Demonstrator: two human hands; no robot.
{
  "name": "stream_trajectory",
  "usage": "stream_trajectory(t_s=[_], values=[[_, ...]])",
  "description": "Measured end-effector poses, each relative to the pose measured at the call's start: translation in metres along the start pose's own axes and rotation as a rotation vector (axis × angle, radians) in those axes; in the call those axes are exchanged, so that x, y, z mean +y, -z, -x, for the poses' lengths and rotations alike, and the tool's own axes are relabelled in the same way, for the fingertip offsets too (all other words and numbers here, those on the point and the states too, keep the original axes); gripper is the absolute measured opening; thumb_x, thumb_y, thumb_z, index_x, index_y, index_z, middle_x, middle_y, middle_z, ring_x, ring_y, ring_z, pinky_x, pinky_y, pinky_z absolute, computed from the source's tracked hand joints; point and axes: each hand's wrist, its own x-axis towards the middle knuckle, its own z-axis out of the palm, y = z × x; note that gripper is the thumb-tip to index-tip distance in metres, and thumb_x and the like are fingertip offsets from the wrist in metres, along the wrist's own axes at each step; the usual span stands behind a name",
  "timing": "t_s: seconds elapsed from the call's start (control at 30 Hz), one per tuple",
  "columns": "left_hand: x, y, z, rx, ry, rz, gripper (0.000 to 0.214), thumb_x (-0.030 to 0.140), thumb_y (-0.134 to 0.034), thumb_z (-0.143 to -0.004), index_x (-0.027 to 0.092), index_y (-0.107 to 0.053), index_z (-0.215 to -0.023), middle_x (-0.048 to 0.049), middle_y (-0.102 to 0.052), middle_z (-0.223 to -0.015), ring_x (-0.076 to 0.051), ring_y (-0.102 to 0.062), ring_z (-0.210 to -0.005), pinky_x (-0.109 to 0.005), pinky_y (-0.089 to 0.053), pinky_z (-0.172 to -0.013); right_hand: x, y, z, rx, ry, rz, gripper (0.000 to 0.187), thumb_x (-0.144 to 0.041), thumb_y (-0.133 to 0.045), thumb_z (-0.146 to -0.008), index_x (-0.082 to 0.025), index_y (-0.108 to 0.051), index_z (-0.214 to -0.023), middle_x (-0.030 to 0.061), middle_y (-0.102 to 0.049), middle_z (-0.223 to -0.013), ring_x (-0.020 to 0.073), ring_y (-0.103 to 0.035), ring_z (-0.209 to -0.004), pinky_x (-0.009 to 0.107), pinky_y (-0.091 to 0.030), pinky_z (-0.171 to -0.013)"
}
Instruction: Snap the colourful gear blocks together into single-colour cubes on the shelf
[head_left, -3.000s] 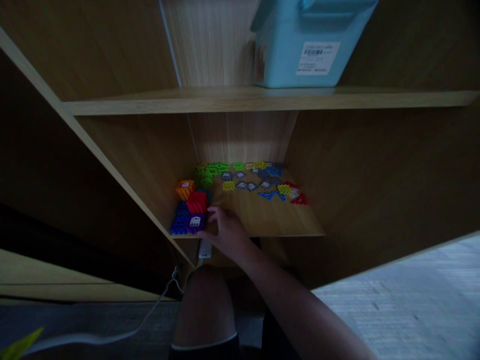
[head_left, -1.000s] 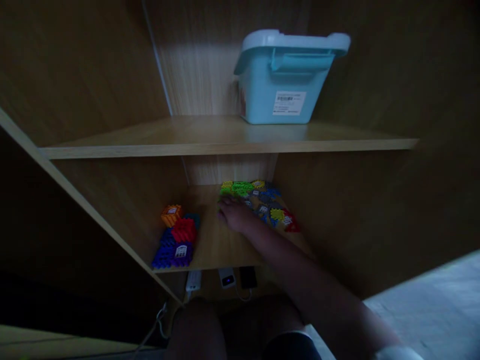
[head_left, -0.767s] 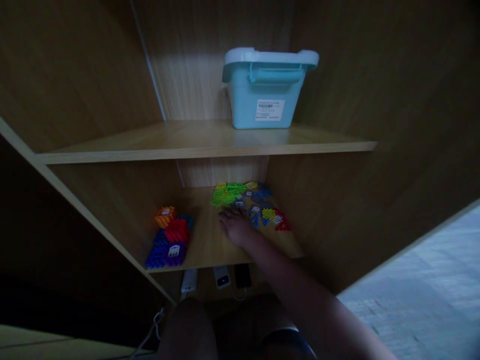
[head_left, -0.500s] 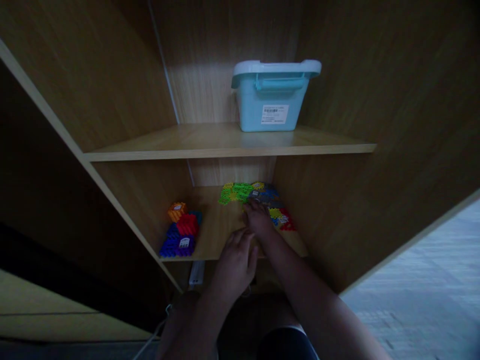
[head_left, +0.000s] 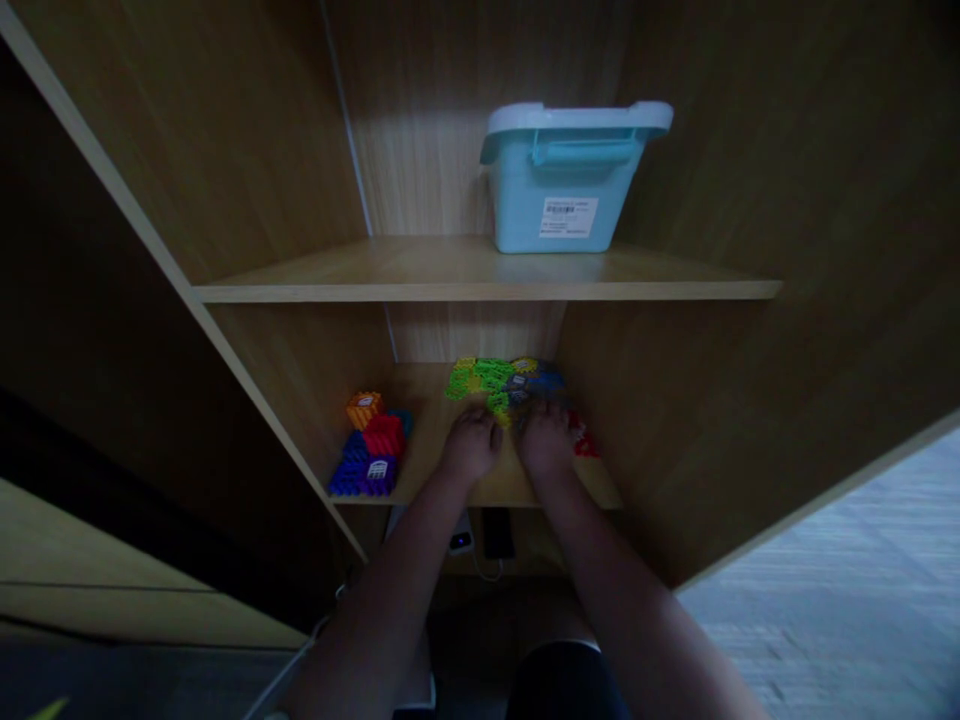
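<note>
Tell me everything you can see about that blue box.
The box is light blue and looks like plastic, tapering toward its base. It has a paler top, a blue handle across the front and a white label with a barcode. It stands upright on the upper shelf; its contents are hidden.

Two hands (head_left: 472, 443) (head_left: 546, 436), one box (head_left: 570, 178), one orange block (head_left: 365, 411) and one red block (head_left: 384, 435) show.
</note>
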Motion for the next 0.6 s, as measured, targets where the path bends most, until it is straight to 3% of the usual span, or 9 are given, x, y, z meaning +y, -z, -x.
stream_trajectory(t_s=[0.1,0.23,0.4,0.5,0.6], values=[[0.000,0.006,0.008,0.047,0.101,0.023,0.012,0.030,-0.070,-0.099,0.019,-0.073,-0.097,-0.0119,-0.076,-0.105,-0.031,-0.071,-0.108,-0.047,-0.057,-0.105,0.002,0.002,-0.002,-0.017,0.022,-0.050,0.044,-0.014,-0.038,-0.102,-0.008,-0.070,-0.132,0.0313,-0.067,-0.130,0.0441,-0.063,-0.124,0.058,-0.053,-0.097],[-0.001,0.010,0.013,0.053,0.152,0.069,0.008,0.027,-0.074,-0.095,0.019,-0.073,-0.093,-0.0115,-0.077,-0.103,-0.031,-0.071,-0.109,-0.047,-0.056,-0.107,0.004,0.003,-0.001,0.023,-0.115,-0.035,0.039,-0.029,-0.049,-0.104,-0.009,-0.072,-0.130,0.0323,-0.067,-0.130,0.0476,-0.061,-0.128,0.063,-0.049,-0.104],[-0.008,0.007,0.015,0.085,0.186,0.184,0.010,0.020,-0.074,-0.094,0.020,-0.075,-0.104,-0.0124,-0.078,-0.117,-0.032,-0.071,-0.118,-0.050,-0.054,-0.112,0.007,0.000,0.001,0.014,-0.120,-0.036,0.037,-0.029,-0.055,-0.102,-0.011,-0.071,-0.130,0.0314,-0.068,-0.130,0.0488,-0.059,-0.128,0.066,-0.050,-0.101],[-0.015,0.007,0.014,0.087,0.196,0.267,0.025,0.018,-0.078,-0.091,0.021,-0.073,-0.115,-0.0116,-0.079,-0.121,-0.030,-0.072,-0.118,-0.049,-0.055,-0.112,0.011,0.001,-0.002,0.057,-0.106,-0.115,0.035,-0.022,-0.055,-0.099,-0.015,-0.072,-0.130,0.0266,-0.068,-0.132,0.0443,-0.061,-0.126,0.062,-0.051,-0.101],[-0.025,0.013,0.014,0.024,0.160,0.338,0.027,0.017,-0.079,-0.091,0.020,-0.072,-0.117,-0.0101,-0.079,-0.122,-0.028,-0.073,-0.115,-0.045,-0.056,-0.110,0.014,0.003,-0.008,0.094,-0.012,-0.289,0.036,-0.011,-0.050,-0.095,-0.015,-0.075,-0.120,0.0209,-0.069,-0.127,0.0333,-0.065,-0.118,0.051,-0.053,-0.105]])
